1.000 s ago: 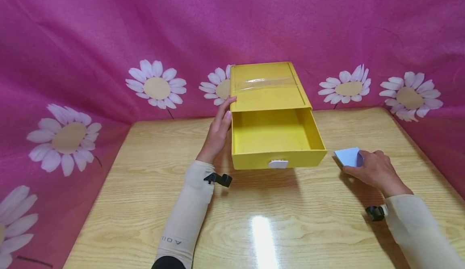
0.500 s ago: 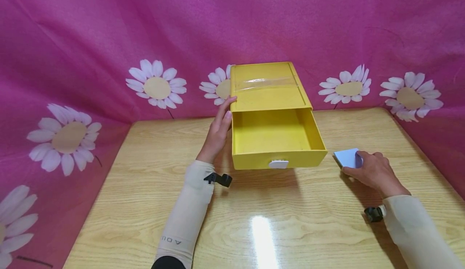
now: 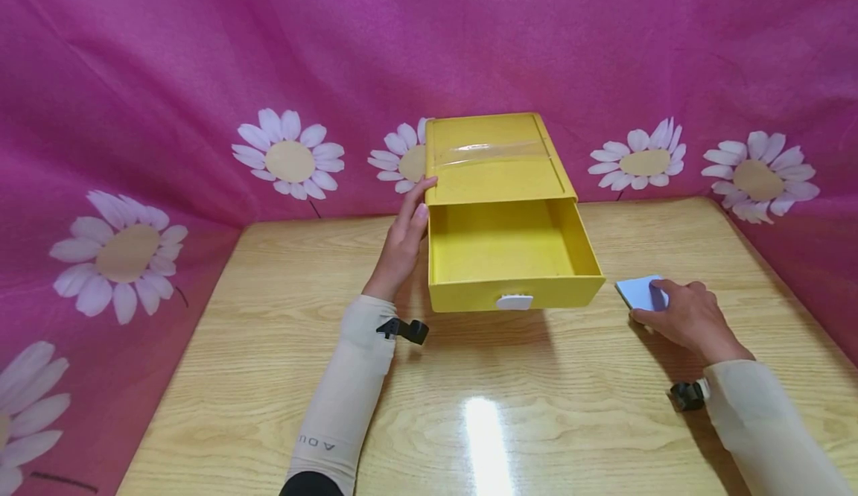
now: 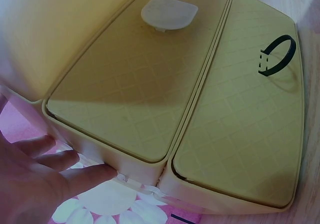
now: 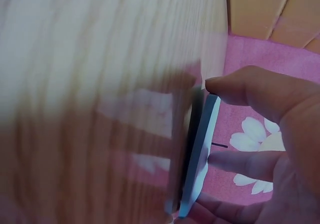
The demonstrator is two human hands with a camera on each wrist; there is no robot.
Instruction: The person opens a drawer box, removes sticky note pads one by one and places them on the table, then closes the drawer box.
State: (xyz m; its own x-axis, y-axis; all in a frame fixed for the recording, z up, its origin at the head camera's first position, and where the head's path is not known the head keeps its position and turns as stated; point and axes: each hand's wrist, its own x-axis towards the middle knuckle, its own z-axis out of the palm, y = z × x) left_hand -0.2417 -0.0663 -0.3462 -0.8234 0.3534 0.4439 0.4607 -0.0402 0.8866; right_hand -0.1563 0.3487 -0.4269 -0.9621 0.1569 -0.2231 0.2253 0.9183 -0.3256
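Note:
A yellow drawer unit stands at the back of the table, its top drawer pulled out and bare inside. My left hand rests against the unit's left side, fingers extended, fingertips at the top edge. To the right of the unit, my right hand pinches a light blue pad of notes by its edges. Seen in the right wrist view, the pad stays close over the table, thumb at one edge and fingers along it.
The wooden table ends at a pink flowered curtain at the back and sides. Lower drawer fronts show in the left wrist view, one with a white handle, one with a black loop handle. Clear tape crosses the unit's top.
The blue pad has gone from bent up to lying flatter, and the right hand has shifted slightly left. The left hand stays put against the drawer unit.

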